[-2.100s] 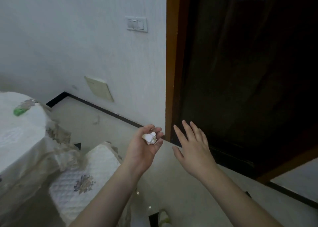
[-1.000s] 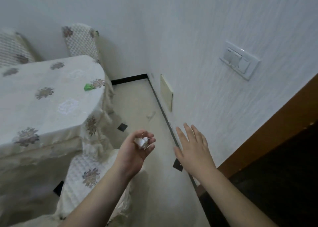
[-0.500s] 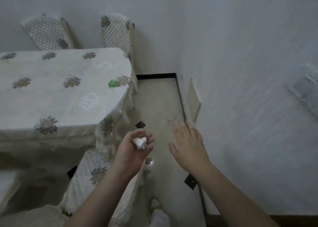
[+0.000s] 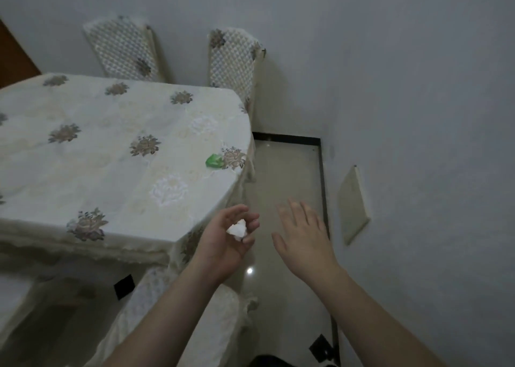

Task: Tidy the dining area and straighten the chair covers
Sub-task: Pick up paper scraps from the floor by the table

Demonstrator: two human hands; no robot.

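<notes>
My left hand [image 4: 223,244] holds a small crumpled white paper wad [image 4: 237,229] in its curled fingers, just off the near right corner of the dining table [image 4: 83,171]. My right hand [image 4: 302,237] hovers beside it over the floor, fingers straight, holding nothing. A green wrapper [image 4: 214,161] lies near the table's right edge. Two chairs with quilted covers stand at the table's far side, one on the left [image 4: 122,52] and one on the right [image 4: 232,63]. A covered chair seat [image 4: 178,311] sits under my left forearm.
A white wall [image 4: 418,116] runs close along the right, with a cream panel [image 4: 352,202] low on it. A narrow strip of glossy floor [image 4: 287,171] lies between table and wall. A brown door edge [image 4: 14,57] shows at far left.
My view has swung left from the dark doorway to the table and chairs. Both hands keep their pose, the left still holding the paper wad.
</notes>
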